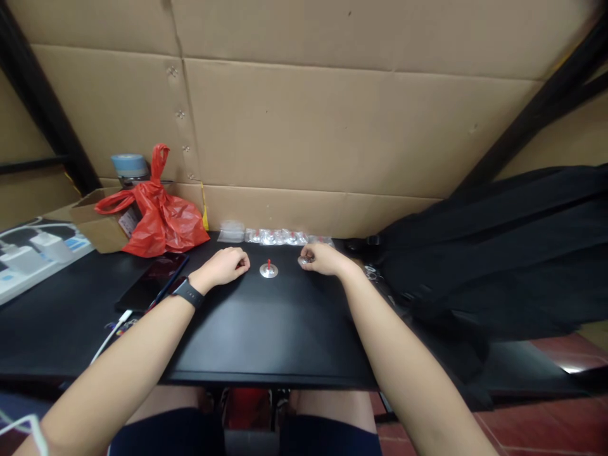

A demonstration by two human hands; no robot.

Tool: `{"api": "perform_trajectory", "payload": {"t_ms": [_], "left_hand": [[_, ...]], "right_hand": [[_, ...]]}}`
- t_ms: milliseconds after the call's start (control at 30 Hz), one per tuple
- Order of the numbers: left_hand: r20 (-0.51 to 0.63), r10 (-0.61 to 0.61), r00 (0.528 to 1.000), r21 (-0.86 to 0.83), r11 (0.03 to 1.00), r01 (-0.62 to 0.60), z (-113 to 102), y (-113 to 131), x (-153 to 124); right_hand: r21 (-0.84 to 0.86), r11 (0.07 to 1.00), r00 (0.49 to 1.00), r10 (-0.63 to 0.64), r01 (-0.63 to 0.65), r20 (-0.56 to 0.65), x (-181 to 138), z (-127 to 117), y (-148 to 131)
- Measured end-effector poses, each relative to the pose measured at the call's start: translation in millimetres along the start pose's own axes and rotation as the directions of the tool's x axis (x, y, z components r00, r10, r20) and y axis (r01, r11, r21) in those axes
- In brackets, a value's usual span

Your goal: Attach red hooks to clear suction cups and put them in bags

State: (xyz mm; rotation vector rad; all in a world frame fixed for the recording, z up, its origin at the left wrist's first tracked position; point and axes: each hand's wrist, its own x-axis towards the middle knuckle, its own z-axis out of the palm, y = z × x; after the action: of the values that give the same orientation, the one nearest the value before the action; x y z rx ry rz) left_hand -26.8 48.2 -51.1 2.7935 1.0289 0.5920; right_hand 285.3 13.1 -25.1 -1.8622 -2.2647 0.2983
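My left hand [227, 265] rests on the black table [266, 329], fingers curled shut, with a tiny red bit showing at its fingertips. My right hand [321, 258] is closed in a pinch on a small silvery clear piece [305, 259]. Between the hands stands a small round silver disc with a red pin [268, 269] upright in it, touched by neither hand. Behind it, a row of small clear plastic bags with silver and red parts [280, 237] lies along the cardboard wall. A black watch band is on my left wrist.
A red plastic bag [161, 218] and an open cardboard box [97, 221] sit at the back left, with a blue-capped roll behind. A dark phone [154, 280] lies left of my wrist. White chargers sit on a power strip [33, 253]. Black cloth [498, 253] covers the right side.
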Motion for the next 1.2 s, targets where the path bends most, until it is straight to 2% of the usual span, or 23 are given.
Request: {"api": "perform_trajectory", "payload": {"t_ms": [233, 367, 600, 800, 1033, 1200], "left_hand": [[-0.126, -0.034, 0.991, -0.04, 0.999, 0.03, -5, 12, 1], [-0.212, -0.071, 0.975, -0.144, 0.989, 0.041, -14, 23, 3], [-0.284, -0.166, 0.944, -0.297, 0.952, 0.078, -20, 33, 4], [-0.318, -0.248, 0.915, -0.496, 0.866, 0.062, -19, 40, 5], [-0.351, -0.286, 0.891, -0.646, 0.764, -0.009, -24, 53, 5], [-0.349, -0.284, 0.893, -0.69, 0.722, -0.04, -26, 58, 5]], "right_hand": [[0.044, 0.999, 0.996, -0.013, 0.017, -0.087, 2, 3, 3], [0.164, 0.98, 0.983, -0.083, 0.11, -0.164, 2, 4, -1], [0.39, 0.861, 0.918, -0.192, 0.327, -0.346, -3, 8, -34], [0.515, 0.725, 0.87, -0.243, 0.457, -0.43, -11, 9, -67], [0.602, 0.594, 0.835, -0.255, 0.533, -0.488, -22, 11, -94], [0.594, 0.572, 0.812, -0.262, 0.565, -0.521, -24, 12, -100]]}}
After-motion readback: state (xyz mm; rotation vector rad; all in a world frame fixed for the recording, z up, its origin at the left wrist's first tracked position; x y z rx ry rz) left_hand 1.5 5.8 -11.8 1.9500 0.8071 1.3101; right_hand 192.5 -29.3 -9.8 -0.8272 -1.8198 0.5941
